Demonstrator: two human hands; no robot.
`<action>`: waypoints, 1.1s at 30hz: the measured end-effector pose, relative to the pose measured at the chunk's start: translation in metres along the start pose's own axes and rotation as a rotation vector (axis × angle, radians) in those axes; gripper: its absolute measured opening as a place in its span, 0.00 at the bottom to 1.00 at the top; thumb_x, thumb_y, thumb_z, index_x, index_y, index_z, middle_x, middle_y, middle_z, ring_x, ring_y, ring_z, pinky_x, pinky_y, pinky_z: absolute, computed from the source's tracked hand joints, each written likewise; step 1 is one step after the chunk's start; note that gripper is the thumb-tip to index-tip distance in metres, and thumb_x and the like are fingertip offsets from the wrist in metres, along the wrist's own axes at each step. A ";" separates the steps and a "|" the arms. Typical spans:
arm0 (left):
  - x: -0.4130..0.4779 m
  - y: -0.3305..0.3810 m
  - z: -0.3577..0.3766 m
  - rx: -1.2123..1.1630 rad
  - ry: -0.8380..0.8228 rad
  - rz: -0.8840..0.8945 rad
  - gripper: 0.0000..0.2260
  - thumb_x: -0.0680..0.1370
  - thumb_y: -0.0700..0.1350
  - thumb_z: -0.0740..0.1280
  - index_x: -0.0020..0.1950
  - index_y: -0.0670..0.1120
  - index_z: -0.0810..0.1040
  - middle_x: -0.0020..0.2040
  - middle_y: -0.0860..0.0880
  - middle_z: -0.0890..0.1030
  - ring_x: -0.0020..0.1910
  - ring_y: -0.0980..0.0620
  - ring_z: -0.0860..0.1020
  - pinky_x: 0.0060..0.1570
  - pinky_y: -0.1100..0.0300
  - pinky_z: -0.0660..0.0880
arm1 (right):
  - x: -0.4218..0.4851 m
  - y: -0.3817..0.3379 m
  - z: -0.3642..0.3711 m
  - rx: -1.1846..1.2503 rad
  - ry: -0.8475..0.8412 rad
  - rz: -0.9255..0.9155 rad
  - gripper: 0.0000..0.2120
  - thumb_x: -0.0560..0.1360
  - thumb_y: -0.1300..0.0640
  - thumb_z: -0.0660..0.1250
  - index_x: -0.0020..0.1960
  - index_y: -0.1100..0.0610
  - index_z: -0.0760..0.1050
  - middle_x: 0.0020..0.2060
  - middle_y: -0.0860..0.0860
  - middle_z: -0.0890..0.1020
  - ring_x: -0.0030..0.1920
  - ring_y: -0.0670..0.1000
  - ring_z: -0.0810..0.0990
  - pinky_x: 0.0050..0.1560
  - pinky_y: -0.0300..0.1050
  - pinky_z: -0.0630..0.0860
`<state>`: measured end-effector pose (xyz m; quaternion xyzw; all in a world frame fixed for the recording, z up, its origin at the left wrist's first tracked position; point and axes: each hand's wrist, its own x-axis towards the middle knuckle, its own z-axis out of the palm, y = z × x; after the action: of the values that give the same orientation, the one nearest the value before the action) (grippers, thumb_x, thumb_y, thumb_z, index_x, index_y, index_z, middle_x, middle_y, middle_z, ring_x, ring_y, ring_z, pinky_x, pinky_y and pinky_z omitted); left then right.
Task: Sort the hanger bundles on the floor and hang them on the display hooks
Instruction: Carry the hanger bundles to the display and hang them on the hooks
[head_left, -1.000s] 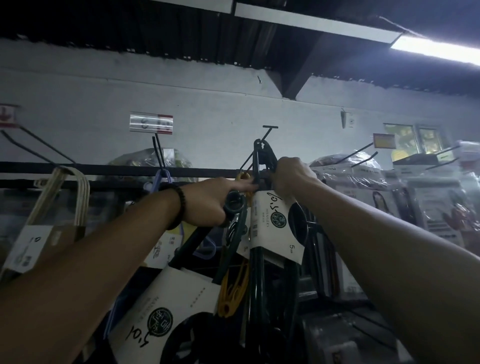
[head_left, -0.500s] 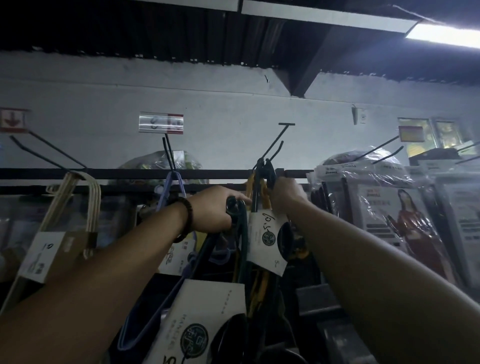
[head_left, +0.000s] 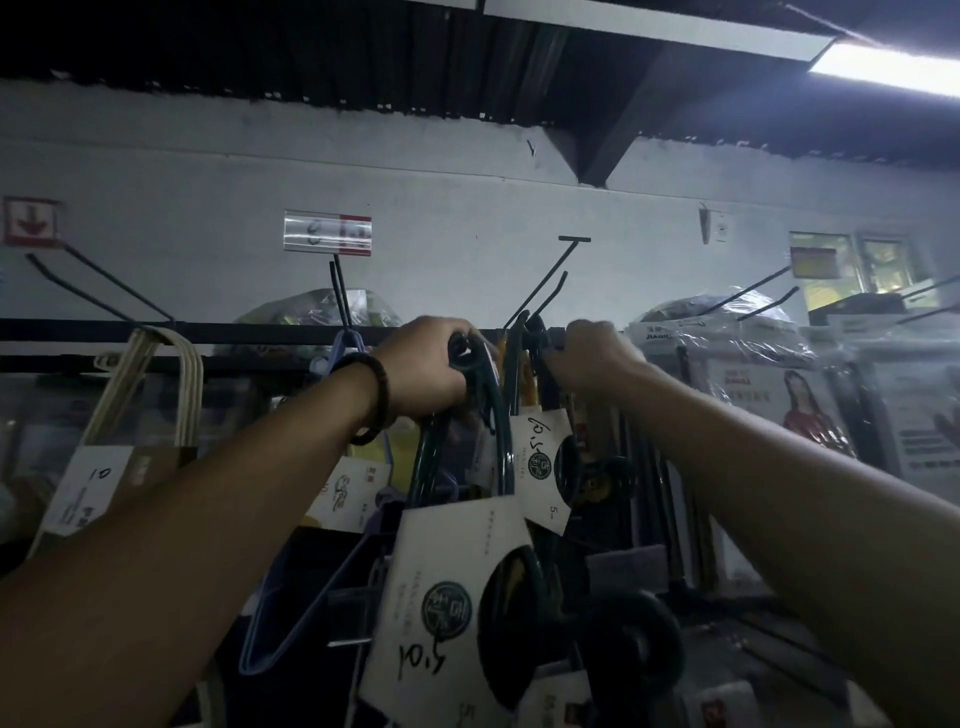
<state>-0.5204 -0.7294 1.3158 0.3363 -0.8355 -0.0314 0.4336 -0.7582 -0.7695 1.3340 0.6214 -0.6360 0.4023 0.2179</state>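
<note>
While the person stretches up to the rack, the left hand (head_left: 428, 371) is clamped round the neck of a dark green hanger bundle (head_left: 467, 353), fingers curled over its hooks so the whole pack stays together; its white card sleeve (head_left: 447, 597) dangles below the forearm. That bundle sits just left of the display hook (head_left: 545, 295) and, as far as I can see, is not yet threaded onto it. The right hand (head_left: 592, 353) has its fingers closed on the top of a hung bundle (head_left: 540, 452) already on that hook, and I judge it is pinning those hangers back toward the rail (head_left: 208, 330) to free the prong's tip for the newcomer. Gripping by the neck makes sense, since it leaves the hook openings pointing at the prong. Cream hangers (head_left: 171, 374) hang well apart to the left, and bagged goods (head_left: 769, 384) crowd the pegs on the right, so the gap to aim for is narrow
</note>
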 end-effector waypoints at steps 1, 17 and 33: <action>0.002 0.003 -0.002 0.003 0.029 0.016 0.19 0.72 0.31 0.73 0.53 0.53 0.83 0.53 0.48 0.85 0.49 0.44 0.86 0.44 0.42 0.85 | -0.009 -0.005 -0.013 0.054 0.025 -0.031 0.19 0.83 0.46 0.61 0.44 0.60 0.77 0.38 0.56 0.83 0.34 0.55 0.85 0.33 0.48 0.84; 0.034 0.040 0.023 0.116 0.365 -0.035 0.12 0.74 0.42 0.73 0.55 0.46 0.77 0.49 0.47 0.80 0.49 0.46 0.80 0.44 0.57 0.75 | -0.094 -0.044 -0.058 -0.018 -0.153 -0.154 0.12 0.77 0.47 0.66 0.43 0.56 0.77 0.38 0.54 0.82 0.36 0.57 0.85 0.33 0.48 0.82; -0.006 0.012 0.095 0.146 0.253 0.315 0.35 0.87 0.49 0.55 0.82 0.60 0.32 0.85 0.55 0.40 0.81 0.51 0.59 0.78 0.50 0.64 | -0.048 -0.016 -0.062 -0.001 0.218 -0.010 0.13 0.81 0.54 0.62 0.39 0.57 0.68 0.36 0.56 0.76 0.39 0.60 0.78 0.34 0.46 0.71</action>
<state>-0.5956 -0.7394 1.2563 0.2335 -0.8167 0.1397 0.5089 -0.7501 -0.6896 1.3362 0.5769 -0.6056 0.4662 0.2882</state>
